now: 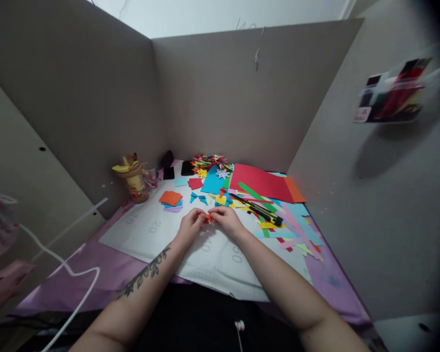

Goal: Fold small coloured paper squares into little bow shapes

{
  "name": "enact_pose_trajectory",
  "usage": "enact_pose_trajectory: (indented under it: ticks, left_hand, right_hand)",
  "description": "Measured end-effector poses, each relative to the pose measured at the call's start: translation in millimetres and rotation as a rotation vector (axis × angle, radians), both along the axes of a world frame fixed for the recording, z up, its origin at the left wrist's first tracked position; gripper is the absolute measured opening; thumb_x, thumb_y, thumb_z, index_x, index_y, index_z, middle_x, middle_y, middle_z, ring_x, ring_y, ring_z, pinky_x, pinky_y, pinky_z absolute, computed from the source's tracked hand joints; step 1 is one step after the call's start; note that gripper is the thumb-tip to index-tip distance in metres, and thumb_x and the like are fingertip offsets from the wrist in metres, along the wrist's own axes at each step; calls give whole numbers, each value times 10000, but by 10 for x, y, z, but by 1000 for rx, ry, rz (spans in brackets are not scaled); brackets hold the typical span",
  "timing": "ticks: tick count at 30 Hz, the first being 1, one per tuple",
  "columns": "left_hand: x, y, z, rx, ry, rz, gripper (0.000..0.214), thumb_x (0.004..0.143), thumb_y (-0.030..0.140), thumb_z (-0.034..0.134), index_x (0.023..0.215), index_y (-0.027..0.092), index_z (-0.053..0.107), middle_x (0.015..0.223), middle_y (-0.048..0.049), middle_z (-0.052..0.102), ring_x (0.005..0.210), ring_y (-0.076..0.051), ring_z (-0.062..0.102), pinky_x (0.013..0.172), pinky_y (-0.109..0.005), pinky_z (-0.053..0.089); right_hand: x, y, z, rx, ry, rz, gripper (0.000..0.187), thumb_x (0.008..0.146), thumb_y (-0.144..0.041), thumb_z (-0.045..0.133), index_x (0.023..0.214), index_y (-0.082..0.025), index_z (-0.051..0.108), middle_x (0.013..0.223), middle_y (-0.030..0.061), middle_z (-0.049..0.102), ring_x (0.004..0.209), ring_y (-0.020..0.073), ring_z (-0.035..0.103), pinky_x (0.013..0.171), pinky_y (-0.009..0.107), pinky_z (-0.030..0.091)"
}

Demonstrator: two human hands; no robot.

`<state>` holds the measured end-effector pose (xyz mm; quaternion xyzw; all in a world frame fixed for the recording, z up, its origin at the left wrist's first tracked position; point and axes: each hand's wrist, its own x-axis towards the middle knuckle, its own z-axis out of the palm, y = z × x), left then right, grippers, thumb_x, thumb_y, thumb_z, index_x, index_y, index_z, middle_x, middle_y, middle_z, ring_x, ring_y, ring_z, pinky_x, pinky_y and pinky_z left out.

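Observation:
Between my fingertips is a small folded piece of orange-red paper (209, 219), partly hidden by the fingers. My left hand (192, 223) pinches it from the left. On the other side, my right hand (225, 218) pinches it too. Both hands are just above a white sheet (150, 244) printed with numbers. Beyond them lie small blue folded paper pieces (199, 197), and a stack of orange paper squares (170, 197) sits to the left on top of purple ones. A black and yellow utility knife (266, 213) rests to the right on paper strips.
Coloured paper strips (300, 230) spread over the right side. Red paper sheets (260, 182) lie behind them. At the back are a pile of folded paper stars (209, 162) and a black phone (187, 168). A yellow-brown cup (135, 183) stands at the left; grey panels (234, 98) enclose the table.

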<state>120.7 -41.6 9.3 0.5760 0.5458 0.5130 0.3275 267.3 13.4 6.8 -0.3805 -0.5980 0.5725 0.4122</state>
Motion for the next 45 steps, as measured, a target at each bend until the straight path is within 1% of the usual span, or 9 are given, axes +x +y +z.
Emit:
enact_pose_trajectory:
  ticks: [4,13,21,27,30,33,39,42,45]
  left_hand:
    - [-1,-5,-1,-7,-3,-31,185,787,331,504,823,166,578,728,-12,653,656,-130,601,593,-229,463]
    - [-2,-10,5,-24,-2,-79,202,755,329,550,849,160,610,781,-26,663,704,-143,599,654,-246,474]
    - [-7,-9,4,2,23,-100,222,792,304,490,895,173,637,819,-30,687,765,-155,622,690,-254,486]
    - [1,-20,-21,136,197,-1,210,723,151,518,891,186,639,898,-38,672,825,-159,612,739,-268,484]
    - [6,-37,-22,214,342,14,217,695,95,508,835,194,641,844,-32,655,802,-155,590,729,-269,472]
    - [7,-47,-22,231,410,50,212,701,83,483,791,196,638,795,-26,646,745,-144,574,705,-264,460]
    - [-5,-34,-38,214,399,102,216,709,93,472,789,201,642,801,-20,662,738,-144,587,708,-258,457]
    - [-14,-30,-43,183,332,106,268,720,88,439,846,203,646,830,-11,676,753,-142,603,721,-256,463]
    - [-23,-30,-34,148,238,130,253,765,143,440,908,201,640,896,-19,682,803,-150,616,753,-267,469]
  right_hand:
    - [12,-2,-6,21,-43,15,264,645,-264,609,850,-121,693,681,29,654,584,117,539,587,253,413]
    - [43,44,-27,-7,-25,37,207,641,-251,612,794,-134,687,613,2,623,522,96,499,525,226,389]
    - [68,65,-33,-29,37,64,197,644,-288,628,769,-139,657,577,-11,600,497,86,481,504,215,358]
    - [42,17,-1,-24,1,83,170,644,-287,633,720,-134,631,536,-25,563,472,79,459,477,207,345]
    - [15,-7,-22,-2,-13,107,164,644,-288,632,701,-135,614,513,-33,545,455,74,446,456,198,333]
    - [-7,-15,-56,-16,9,130,201,649,-307,638,748,-135,606,533,-30,562,461,78,469,458,195,350]
    - [-22,-29,-46,-40,23,146,196,647,-300,641,752,-144,585,557,-24,578,461,82,488,464,201,366]
    - [-20,-33,-25,-37,36,106,174,642,-279,632,740,-146,577,525,-36,557,446,78,469,455,200,347]
    - [-15,-21,-31,-44,50,68,181,633,-271,634,750,-146,577,519,-44,543,455,81,473,462,202,348]
